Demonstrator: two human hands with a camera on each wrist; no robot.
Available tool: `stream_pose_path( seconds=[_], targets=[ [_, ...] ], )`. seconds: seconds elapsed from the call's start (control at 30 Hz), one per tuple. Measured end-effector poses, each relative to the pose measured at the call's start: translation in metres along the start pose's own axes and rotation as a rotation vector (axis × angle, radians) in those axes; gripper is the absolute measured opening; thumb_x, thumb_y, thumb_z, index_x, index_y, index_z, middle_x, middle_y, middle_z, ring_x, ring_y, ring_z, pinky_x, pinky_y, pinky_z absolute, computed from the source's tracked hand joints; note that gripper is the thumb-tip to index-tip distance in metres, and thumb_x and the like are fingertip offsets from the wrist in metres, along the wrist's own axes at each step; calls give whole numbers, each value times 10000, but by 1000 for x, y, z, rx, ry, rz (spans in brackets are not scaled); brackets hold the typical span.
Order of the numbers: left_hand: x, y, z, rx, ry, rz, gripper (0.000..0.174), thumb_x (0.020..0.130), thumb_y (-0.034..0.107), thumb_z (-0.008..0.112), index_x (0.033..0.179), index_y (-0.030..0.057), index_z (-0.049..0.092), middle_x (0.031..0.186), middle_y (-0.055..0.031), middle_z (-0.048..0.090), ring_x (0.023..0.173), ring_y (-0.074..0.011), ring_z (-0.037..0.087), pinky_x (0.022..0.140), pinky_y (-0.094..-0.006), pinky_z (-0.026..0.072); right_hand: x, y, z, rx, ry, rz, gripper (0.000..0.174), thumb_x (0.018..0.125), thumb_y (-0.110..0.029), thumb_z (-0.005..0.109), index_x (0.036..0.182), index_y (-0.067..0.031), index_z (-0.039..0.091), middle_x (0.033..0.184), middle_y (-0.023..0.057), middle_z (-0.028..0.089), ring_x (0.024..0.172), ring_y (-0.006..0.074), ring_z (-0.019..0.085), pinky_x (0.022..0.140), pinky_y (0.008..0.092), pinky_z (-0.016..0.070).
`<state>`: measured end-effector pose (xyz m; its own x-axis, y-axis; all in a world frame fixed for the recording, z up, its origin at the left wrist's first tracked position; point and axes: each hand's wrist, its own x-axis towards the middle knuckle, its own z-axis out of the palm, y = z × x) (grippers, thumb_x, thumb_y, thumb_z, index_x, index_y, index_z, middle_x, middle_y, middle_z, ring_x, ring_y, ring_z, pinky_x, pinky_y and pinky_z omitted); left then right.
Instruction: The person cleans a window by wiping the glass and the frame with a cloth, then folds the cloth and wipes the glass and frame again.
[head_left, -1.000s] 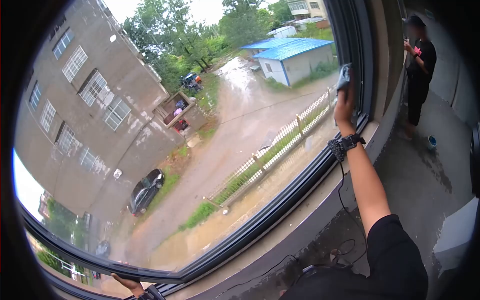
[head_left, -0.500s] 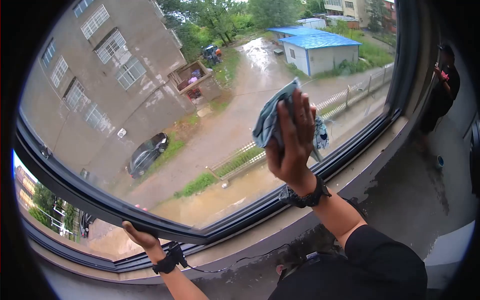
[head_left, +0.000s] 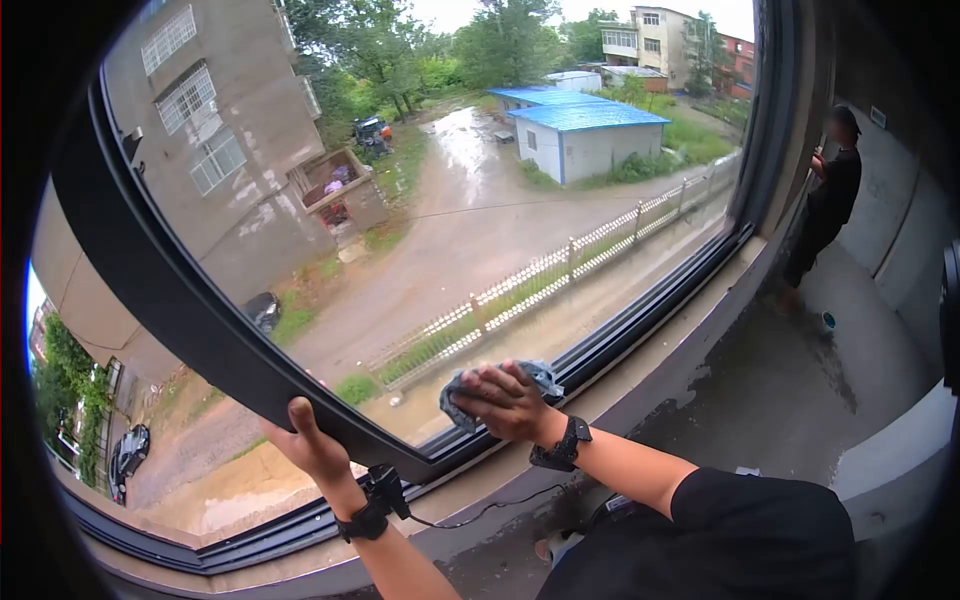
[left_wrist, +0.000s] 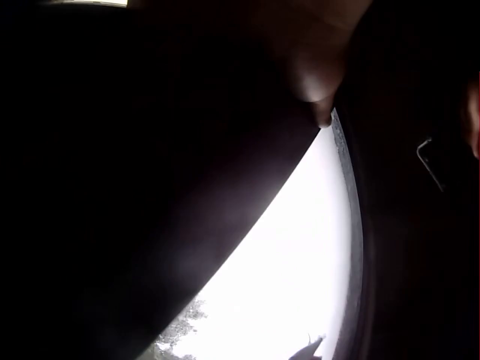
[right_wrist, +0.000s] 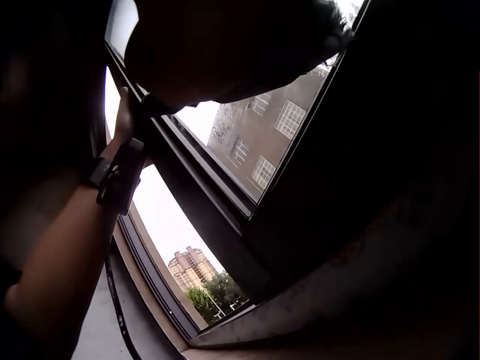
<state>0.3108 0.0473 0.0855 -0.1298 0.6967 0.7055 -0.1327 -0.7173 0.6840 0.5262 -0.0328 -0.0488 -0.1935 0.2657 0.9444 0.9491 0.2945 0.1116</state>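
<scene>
In the head view my right hand (head_left: 515, 407) holds a bunched blue-grey cloth (head_left: 541, 377) at the bottom of the window pane (head_left: 420, 265). Its fingers bend over the cloth, low by the bottom rail. Lower left, my left hand (head_left: 318, 452) grips the upright edge of the dark window sash (head_left: 205, 315), thumb on the near side and the other fingers hidden behind. The left wrist view is mostly dark, with a fingertip (left_wrist: 324, 116) at the sash edge. From the right wrist, the left hand (right_wrist: 122, 124) also shows against the sash.
Left of the sash the window gap (head_left: 215, 475) opens to outdoors. A sill (head_left: 640, 375) runs below the frame. A cable (head_left: 470, 522) trails from the left wrist. Another person (head_left: 825, 200) stands at the far right, near a small blue container (head_left: 828, 320) on the floor.
My right hand has come from the pane's right side down and left to the bottom rail with the cloth. The sash edge stands farther right, with a wider gap, my left hand still on it.
</scene>
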Motion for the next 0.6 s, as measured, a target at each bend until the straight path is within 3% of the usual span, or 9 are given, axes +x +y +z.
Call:
stream_pose_path(
  seconds=[0.07,0.17,0.27,0.3,0.43,0.6],
  targets=[
    [0,-9,-8,-9,29,-25,720,811,603,599,1092,-56,522,890,-120,606,736,-182,610,658,-283,514,1,41,-22,-23,140,149,397,901,-121,421,1272,-172,553,1410,92,436,1351,259,333,1143,433,148],
    [2,-5,-22,27,43,-92,807,826,650,529,1215,-53,449,1074,-169,563,888,-232,596,760,-324,512,11,94,-50,-87,293,296,384,891,-151,433,1255,-110,547,1391,182,437,1332,353,348,1117,478,179],
    [5,-7,-32,145,167,-78,841,860,675,426,1277,-55,416,1155,-198,534,1007,-285,557,889,-381,466,7,151,-81,-144,392,374,403,890,-181,453,1264,-46,523,1392,205,427,1328,377,345,1108,490,183],
    [5,-4,-32,157,217,-106,842,877,674,380,1301,-54,394,1200,-201,513,1075,-293,529,942,-396,437,2,171,-96,-175,370,392,418,910,-159,440,1292,8,464,1404,250,387,1335,393,324,1108,489,192],
    [8,6,-35,126,349,-163,761,934,617,280,1338,-21,368,1263,-178,484,1174,-296,470,1018,-410,380,-36,261,-134,-152,522,537,471,928,-220,397,1334,17,421,1411,243,373,1327,408,323,1104,494,213],
    [18,9,-57,240,357,-163,756,925,641,233,1204,-2,516,1084,-94,563,962,-215,548,861,-364,476,-94,366,-181,-130,568,686,516,948,-238,349,1388,31,325,1450,226,304,1350,372,282,1106,447,217]
  ],
)
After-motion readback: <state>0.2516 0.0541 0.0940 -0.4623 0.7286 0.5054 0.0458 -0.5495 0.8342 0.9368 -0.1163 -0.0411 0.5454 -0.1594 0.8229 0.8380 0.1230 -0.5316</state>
